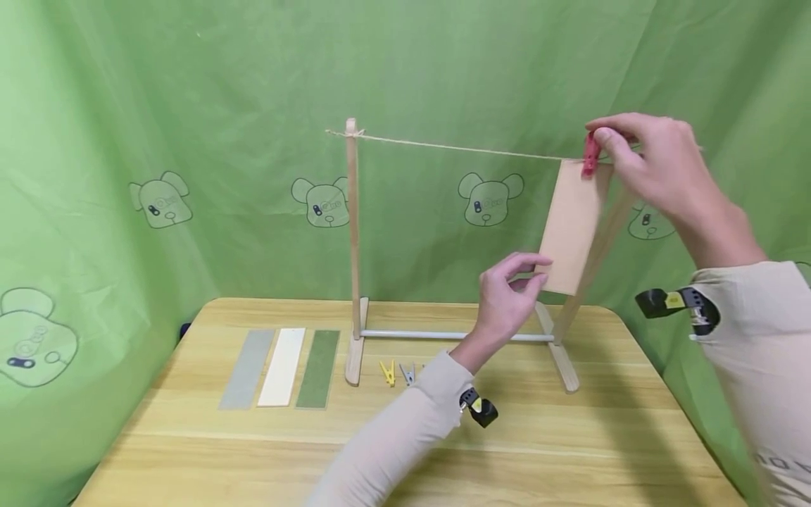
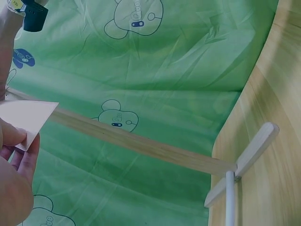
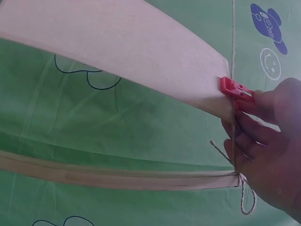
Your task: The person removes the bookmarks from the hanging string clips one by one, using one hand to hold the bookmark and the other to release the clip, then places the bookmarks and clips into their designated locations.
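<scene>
A peach-coloured rectangular card (image 1: 571, 225) hangs from the string (image 1: 456, 147) at the right end of a wooden stand. My right hand (image 1: 671, 165) pinches a red clothespin (image 1: 591, 156) between thumb and fingers, at the card's top edge. In the right wrist view, the clothespin (image 3: 235, 89) sits over string and card together. Down at the card's lower left edge, my left hand (image 1: 507, 299) pinches it. The left wrist view has the thumb (image 2: 13, 134) on the near face of the card (image 2: 29, 115) and fingers behind it.
Grey (image 1: 248, 369), white (image 1: 281, 367) and green (image 1: 318, 370) cards lie side by side at the table's left. A yellow clothespin (image 1: 388, 373) and a blue-grey one (image 1: 407, 374) lie near the stand's white crossbar (image 1: 418, 334). The wooden left post (image 1: 353, 232) stands upright behind them.
</scene>
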A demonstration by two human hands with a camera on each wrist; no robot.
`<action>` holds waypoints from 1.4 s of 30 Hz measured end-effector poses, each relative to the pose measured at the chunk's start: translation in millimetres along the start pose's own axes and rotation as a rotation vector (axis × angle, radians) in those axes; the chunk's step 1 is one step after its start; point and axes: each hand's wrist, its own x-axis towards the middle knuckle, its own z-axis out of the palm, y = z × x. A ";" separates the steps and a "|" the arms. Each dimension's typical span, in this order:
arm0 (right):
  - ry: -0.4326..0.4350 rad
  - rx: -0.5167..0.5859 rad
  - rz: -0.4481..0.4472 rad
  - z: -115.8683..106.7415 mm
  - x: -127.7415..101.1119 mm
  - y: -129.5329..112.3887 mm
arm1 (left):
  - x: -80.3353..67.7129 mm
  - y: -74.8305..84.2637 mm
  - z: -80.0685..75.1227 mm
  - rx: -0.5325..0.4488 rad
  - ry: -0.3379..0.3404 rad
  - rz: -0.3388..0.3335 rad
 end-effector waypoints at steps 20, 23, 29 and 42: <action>0.053 0.491 0.231 -10.1 3.7 -1.6 | 1.0 0.2 -4.1 -0.002 0.003 -0.010; 0.110 0.540 0.219 -8.7 3.9 -3.9 | 0.5 0.6 -4.3 -0.011 0.002 -0.016; 0.254 0.620 0.154 -6.7 6.3 -8.2 | -1.0 -1.4 -6.2 -0.009 -0.002 -0.017; 0.405 0.774 0.104 -5.5 17.8 -21.9 | -2.1 -6.3 -25.8 0.008 0.033 -0.025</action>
